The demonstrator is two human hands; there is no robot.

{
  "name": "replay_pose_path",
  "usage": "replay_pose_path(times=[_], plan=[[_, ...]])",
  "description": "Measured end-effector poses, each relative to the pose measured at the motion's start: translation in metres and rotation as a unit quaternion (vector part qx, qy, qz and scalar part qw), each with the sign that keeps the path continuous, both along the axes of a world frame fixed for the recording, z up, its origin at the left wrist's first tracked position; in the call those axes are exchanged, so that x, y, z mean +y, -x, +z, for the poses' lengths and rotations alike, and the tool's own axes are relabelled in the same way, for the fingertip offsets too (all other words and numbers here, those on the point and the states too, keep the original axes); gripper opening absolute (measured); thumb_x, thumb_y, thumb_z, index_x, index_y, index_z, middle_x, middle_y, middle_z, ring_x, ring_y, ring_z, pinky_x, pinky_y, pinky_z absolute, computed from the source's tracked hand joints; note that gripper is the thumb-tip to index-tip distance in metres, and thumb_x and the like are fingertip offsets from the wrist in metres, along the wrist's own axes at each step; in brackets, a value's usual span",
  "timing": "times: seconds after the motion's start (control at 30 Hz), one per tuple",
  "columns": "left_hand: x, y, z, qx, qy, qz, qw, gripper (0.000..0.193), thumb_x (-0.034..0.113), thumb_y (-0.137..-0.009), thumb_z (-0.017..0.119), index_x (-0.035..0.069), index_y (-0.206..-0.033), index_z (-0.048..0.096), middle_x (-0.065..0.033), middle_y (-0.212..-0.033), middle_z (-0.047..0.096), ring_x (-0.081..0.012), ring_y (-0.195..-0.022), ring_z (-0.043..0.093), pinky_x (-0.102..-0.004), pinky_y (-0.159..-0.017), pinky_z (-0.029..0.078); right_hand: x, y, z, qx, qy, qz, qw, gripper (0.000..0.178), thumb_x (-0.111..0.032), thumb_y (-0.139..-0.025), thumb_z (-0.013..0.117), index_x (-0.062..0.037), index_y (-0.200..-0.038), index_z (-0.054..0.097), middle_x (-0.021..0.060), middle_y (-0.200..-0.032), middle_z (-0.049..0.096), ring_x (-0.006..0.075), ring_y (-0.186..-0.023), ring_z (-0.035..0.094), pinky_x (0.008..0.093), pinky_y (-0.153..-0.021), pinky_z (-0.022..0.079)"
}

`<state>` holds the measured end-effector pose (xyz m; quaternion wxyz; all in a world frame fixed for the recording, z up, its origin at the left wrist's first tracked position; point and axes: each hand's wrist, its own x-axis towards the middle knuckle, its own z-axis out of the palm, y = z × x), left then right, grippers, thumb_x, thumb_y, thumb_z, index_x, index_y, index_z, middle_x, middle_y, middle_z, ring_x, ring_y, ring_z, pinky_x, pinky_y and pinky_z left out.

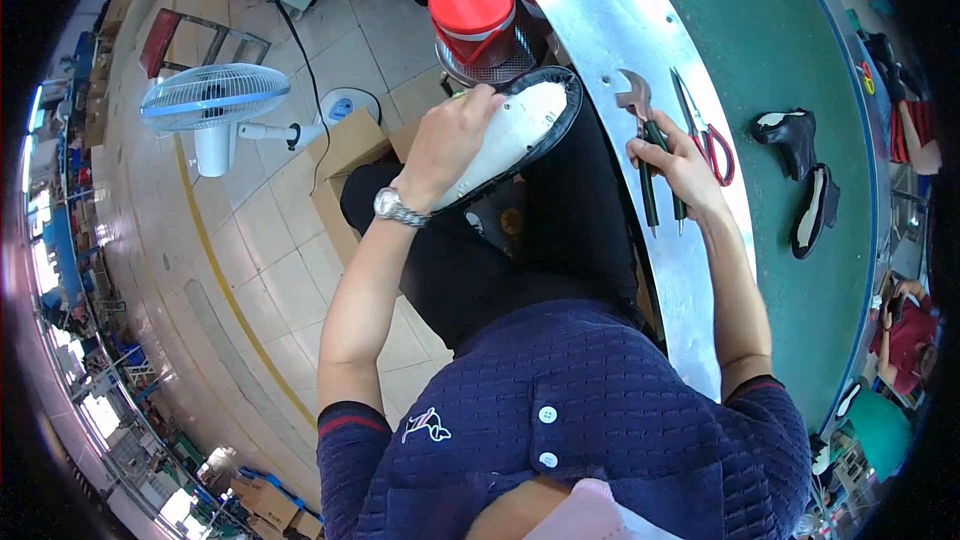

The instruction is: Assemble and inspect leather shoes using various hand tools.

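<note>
An upturned shoe [535, 125], with a white sole board and a black upper gathered round its rim, rests across my thighs. My left hand [450, 145] lies over its left side, fingers curled at the edge; the fingertips are partly hidden. To the right, my right hand [680, 168] is closed round the dark green handles of a pair of lasting pliers [634, 98]. Their metal jaws point away from me over the bench's metal strip. Just right of that hand lie scissors [716, 152] with red handles, blades pointing away.
Two black boots [793, 145] lie on the green bench top [720, 20], right of the shiny metal strip [690, 290]. A red lidded bucket [472, 2] stands beyond my knees. Left are a fan [215, 100] and an open cardboard box [352, 145]. Other people sit at far right.
</note>
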<state>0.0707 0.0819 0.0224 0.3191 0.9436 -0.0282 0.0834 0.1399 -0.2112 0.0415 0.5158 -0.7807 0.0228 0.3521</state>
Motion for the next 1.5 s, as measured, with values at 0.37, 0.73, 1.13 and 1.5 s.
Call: replay_pose_path(times=[0.37,0.73,1.13,1.5], plan=[[0.005,0.010,0.024,0.143,0.109,0.078,0.981,0.050,0.044,-0.087,0.064,0.003,-0.116,0.059,-0.0206,-0.090,0.066,-0.0367,-0.085,0.064,-0.0432,-0.076,0.049,0.080,-0.022,0.060,-0.093,0.048,0.431,0.896,0.067,-0.014,-0.090,0.057,-0.0042,-0.149,0.026,0.0257,-0.136,0.051,0.0369,-0.123,0.053,0.0412,-0.104,0.040],[-0.062,0.062,0.004,-0.027,0.013,0.136,0.990,0.098,0.002,-0.059,0.084,-0.005,-0.142,0.032,-0.0214,-0.127,0.054,-0.0361,-0.120,0.049,-0.0433,-0.104,0.037,0.073,0.022,0.047,-0.203,0.083,0.402,0.889,0.067,-0.005,-0.093,0.053,-0.0095,-0.150,0.019,0.0272,-0.111,0.063,0.0442,-0.087,0.065,0.0459,-0.076,0.051],[-0.062,0.074,-0.013,-0.125,-0.085,0.102,0.983,0.080,0.005,-0.059,0.081,-0.005,-0.131,0.050,-0.0206,-0.129,0.055,-0.0355,-0.122,0.052,-0.0447,-0.102,0.043,0.059,0.025,0.043,-0.306,0.136,0.429,0.839,0.068,-0.008,-0.092,0.057,-0.0132,-0.150,0.023,0.0252,-0.104,0.066,0.0431,-0.076,0.065,0.0482,-0.068,0.053],[-0.059,0.069,-0.023,-0.161,-0.179,0.102,0.965,0.064,0.014,-0.070,0.076,-0.007,-0.126,0.054,-0.0239,-0.131,0.052,-0.0365,-0.121,0.052,-0.0444,-0.103,0.043,0.096,0.015,0.047,-0.348,0.214,0.377,0.831,0.060,-0.015,-0.091,0.058,-0.0151,-0.146,0.034,0.0240,-0.069,0.063,0.0448,-0.068,0.063,0.0539,-0.062,0.048]])
